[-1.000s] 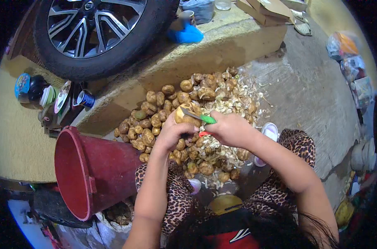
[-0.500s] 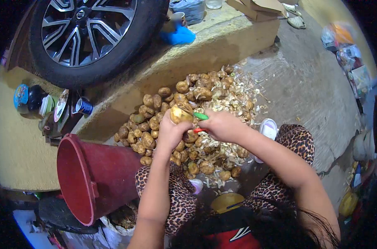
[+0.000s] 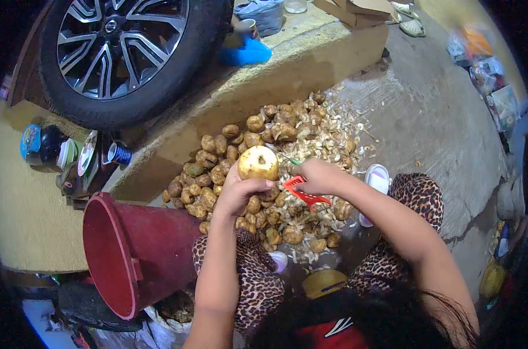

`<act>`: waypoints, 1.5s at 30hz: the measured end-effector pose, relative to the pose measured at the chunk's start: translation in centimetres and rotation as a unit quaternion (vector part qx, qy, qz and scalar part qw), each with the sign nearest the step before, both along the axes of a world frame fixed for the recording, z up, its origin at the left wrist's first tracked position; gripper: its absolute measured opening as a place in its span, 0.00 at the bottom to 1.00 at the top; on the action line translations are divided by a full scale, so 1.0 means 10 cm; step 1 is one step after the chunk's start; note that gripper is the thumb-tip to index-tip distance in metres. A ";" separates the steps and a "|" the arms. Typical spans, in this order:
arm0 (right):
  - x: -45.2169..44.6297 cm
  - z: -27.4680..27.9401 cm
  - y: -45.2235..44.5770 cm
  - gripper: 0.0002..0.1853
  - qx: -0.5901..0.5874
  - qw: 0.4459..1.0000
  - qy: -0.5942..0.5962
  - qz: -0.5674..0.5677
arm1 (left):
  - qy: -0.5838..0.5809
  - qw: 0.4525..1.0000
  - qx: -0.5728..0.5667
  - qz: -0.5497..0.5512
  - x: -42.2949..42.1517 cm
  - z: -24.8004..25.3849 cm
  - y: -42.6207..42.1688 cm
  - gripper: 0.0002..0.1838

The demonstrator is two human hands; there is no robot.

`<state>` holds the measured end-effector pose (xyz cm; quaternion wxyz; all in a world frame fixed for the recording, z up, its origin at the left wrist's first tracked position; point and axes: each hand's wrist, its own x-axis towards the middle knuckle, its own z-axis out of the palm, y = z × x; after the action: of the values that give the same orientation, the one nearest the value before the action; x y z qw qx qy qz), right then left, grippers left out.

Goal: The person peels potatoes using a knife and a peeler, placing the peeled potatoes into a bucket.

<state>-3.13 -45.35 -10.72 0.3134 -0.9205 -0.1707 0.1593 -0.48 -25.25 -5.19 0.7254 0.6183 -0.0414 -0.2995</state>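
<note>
A partly peeled potato [image 3: 258, 163] with a dark spot on its pale top is held in my left hand [image 3: 239, 192]. My right hand [image 3: 318, 177], just to the right of it, is closed round a red peeler [image 3: 308, 196] and a green-handled knife [image 3: 294, 161]; the knife's blade is hard to make out. Neither tool visibly touches the potato. Below both hands lies a heap of unpeeled potatoes [image 3: 207, 158], with pale peelings [image 3: 328, 136] strewn over its right side.
A dark red bucket [image 3: 159, 250] lies tilted on the left. Behind the heap runs a concrete step [image 3: 310, 64], with a car wheel [image 3: 130, 104] and a blue bag [image 3: 246, 53]. Bagged items [image 3: 489, 78] lie at the far right. A white shoe [image 3: 378, 178] is beside the peelings.
The knife has come away from the potato, whose pale peeled face now points up. My right hand has moved slightly right and turned, showing more of the red peeler.
</note>
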 end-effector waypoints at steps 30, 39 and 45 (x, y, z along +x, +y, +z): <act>-0.23 0.27 0.16 0.07 0.027 0.963 -0.264 0.055 | -0.117 0.989 0.069 0.064 0.00 -0.08 -0.14 0.17; -0.23 0.26 0.19 0.06 0.011 0.978 -0.205 0.039 | -0.126 0.986 0.088 0.070 0.03 -0.21 -0.12 0.17; -0.23 0.33 0.20 0.06 -0.010 0.983 -0.182 0.026 | -0.132 0.981 0.128 0.066 0.01 -0.15 -0.12 0.18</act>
<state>-5.42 -43.36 -7.42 0.2637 -0.9324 -0.2470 -0.0015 -0.40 -26.48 -6.64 0.6462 0.7419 -0.0576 -0.1695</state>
